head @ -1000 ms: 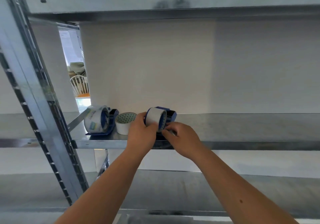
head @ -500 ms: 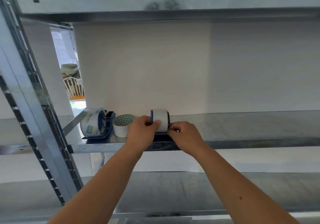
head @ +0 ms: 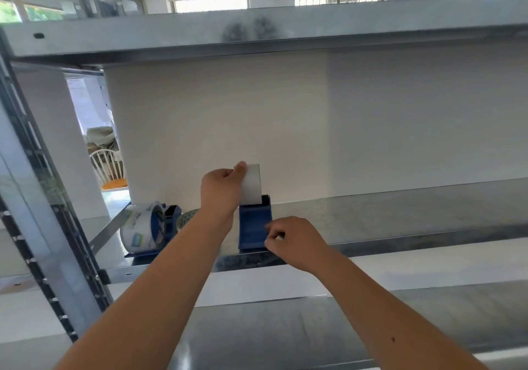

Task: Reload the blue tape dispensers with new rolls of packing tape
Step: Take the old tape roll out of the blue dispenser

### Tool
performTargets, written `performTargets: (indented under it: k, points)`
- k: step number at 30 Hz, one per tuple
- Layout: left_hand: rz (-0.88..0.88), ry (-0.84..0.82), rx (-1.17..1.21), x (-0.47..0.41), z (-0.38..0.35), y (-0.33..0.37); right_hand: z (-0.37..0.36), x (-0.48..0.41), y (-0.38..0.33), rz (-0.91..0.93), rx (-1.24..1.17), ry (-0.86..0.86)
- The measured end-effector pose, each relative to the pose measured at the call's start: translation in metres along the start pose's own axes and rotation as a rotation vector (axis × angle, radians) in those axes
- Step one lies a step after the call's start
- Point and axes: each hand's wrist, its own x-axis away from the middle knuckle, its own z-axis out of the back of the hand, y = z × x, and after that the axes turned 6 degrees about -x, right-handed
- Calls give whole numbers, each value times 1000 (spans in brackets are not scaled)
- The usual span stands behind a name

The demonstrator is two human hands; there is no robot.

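A blue tape dispenser (head: 254, 228) stands on the metal shelf (head: 400, 215), its front end toward me. My left hand (head: 221, 188) grips a white tape roll (head: 251, 184) held upright just above the dispenser's back end. My right hand (head: 294, 241) pinches the dispenser's front right corner. To the left stands a second blue dispenser (head: 168, 217) loaded with a clear printed tape roll (head: 141, 228). Between the two dispensers lies a loose roll (head: 187, 217), mostly hidden by my left forearm.
A slanted steel upright (head: 43, 212) runs along the left side. Another shelf (head: 285, 32) hangs overhead, and a lower shelf (head: 285, 332) lies under my arms. A white wall closes off the back. A chair (head: 110, 169) shows through the gap at left.
My left hand has lifted the white roll up out of the dispenser. My right hand slid down to the dispenser's front end. The camera tilted up.
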Motion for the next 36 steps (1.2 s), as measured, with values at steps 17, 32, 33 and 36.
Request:
performTargets:
  k: [17, 32, 33, 36]
  points:
    - [56, -42, -195, -15, -10, 10, 19, -32, -37, 39, -388, 395]
    - [67, -223, -146, -10, -5, -1, 50, -10, 6, -20, 123, 385]
    - [71, -225, -142, -11, -4, -2, 47, -7, 10, -21, 220, 349]
    - [76, -211, -126, -12, -2, -2, 36, 2, 14, -18, 479, 259]
